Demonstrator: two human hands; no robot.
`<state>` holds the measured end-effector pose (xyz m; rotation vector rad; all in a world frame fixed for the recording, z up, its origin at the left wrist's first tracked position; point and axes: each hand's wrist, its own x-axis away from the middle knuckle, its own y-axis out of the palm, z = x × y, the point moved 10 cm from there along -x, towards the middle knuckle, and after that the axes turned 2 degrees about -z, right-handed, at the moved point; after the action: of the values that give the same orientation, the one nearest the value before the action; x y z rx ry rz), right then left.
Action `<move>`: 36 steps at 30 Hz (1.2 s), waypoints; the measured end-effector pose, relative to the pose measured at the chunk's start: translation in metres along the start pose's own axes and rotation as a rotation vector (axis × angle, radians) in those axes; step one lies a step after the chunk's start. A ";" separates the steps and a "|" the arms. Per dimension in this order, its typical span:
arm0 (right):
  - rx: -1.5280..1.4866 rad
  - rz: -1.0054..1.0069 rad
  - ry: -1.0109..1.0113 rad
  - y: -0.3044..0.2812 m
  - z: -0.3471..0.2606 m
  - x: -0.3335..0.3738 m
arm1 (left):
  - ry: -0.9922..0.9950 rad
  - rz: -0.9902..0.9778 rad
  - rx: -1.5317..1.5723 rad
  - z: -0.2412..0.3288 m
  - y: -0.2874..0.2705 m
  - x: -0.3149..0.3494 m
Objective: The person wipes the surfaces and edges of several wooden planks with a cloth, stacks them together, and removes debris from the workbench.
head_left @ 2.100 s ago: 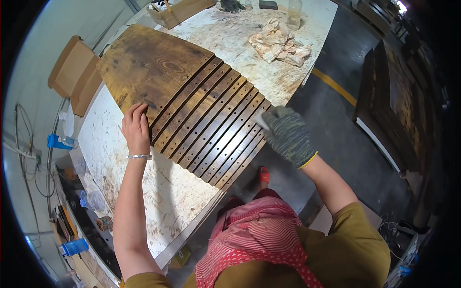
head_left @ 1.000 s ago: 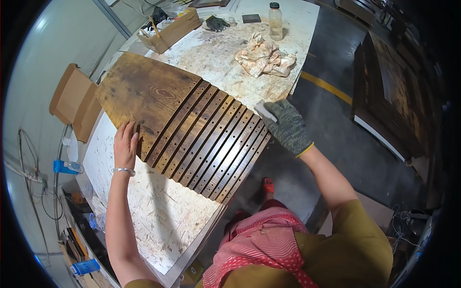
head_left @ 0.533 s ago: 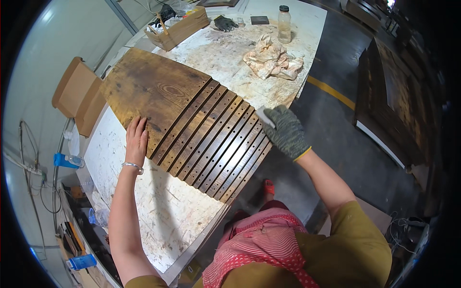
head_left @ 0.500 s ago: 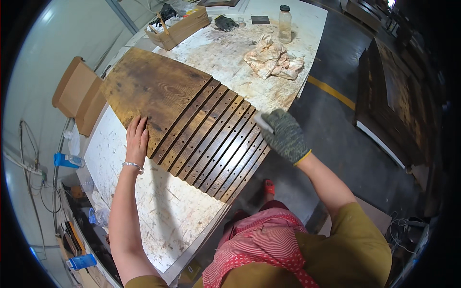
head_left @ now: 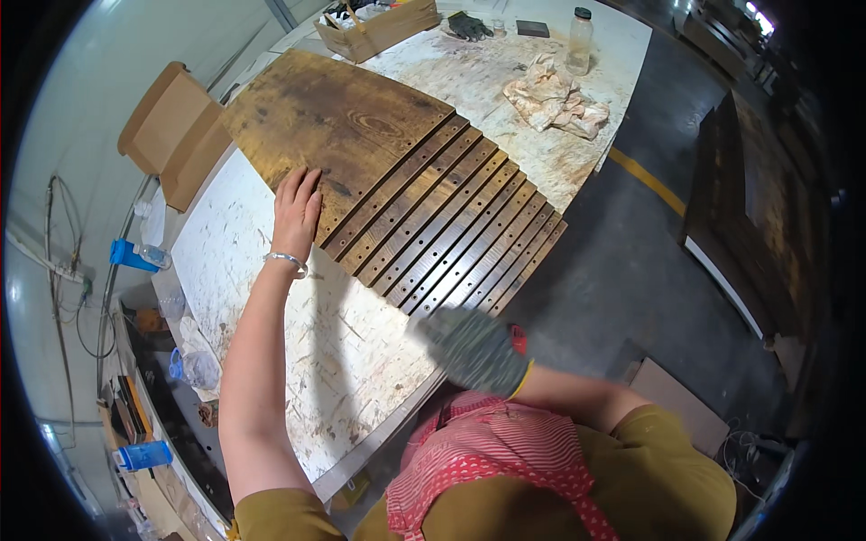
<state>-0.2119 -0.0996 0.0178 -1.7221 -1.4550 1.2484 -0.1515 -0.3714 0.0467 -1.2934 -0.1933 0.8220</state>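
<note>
The dark-stained wooden panel point(head_left: 352, 126) lies flat on the paint-spattered worktable point(head_left: 298, 343), with a row of narrow drilled slats point(head_left: 451, 239) laid edge to edge against its near side. The left hand point(head_left: 296, 212) is bare, fingers extended and together, palm pressed flat on the panel's near-left edge; a metal bracelet point(head_left: 287, 261) sits on its wrist. The right hand point(head_left: 474, 347), in a grey work glove, is blurred and sits just off the near end of the slats, at the table edge; whether its fingers are spread or closed on anything cannot be told. Beyond the panel's far side rest a crumpled stained rag point(head_left: 555, 97), a plastic bottle point(head_left: 580, 41) and a wooden tray point(head_left: 379, 27). An open cardboard box point(head_left: 176, 135) stands left of the panel.
</note>
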 end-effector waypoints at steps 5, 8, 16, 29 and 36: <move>-0.133 -0.074 -0.118 0.004 -0.017 0.003 | 0.014 0.024 -0.007 -0.008 0.000 0.004; 0.135 0.203 -0.023 -0.063 0.062 0.005 | 0.003 0.021 -0.040 -0.013 -0.005 0.011; 0.203 0.340 0.401 -0.118 0.207 -0.012 | -0.009 -0.005 -0.019 0.002 -0.005 0.004; 0.052 0.302 0.412 -0.103 0.197 -0.012 | -0.030 -0.004 0.015 -0.001 -0.002 0.005; 0.052 0.306 0.307 -0.102 0.158 -0.017 | -0.025 0.022 0.015 -0.002 -0.008 0.008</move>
<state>-0.3979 -0.1129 0.0454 -2.0502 -1.0022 1.0950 -0.1411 -0.3683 0.0506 -1.2736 -0.1931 0.8576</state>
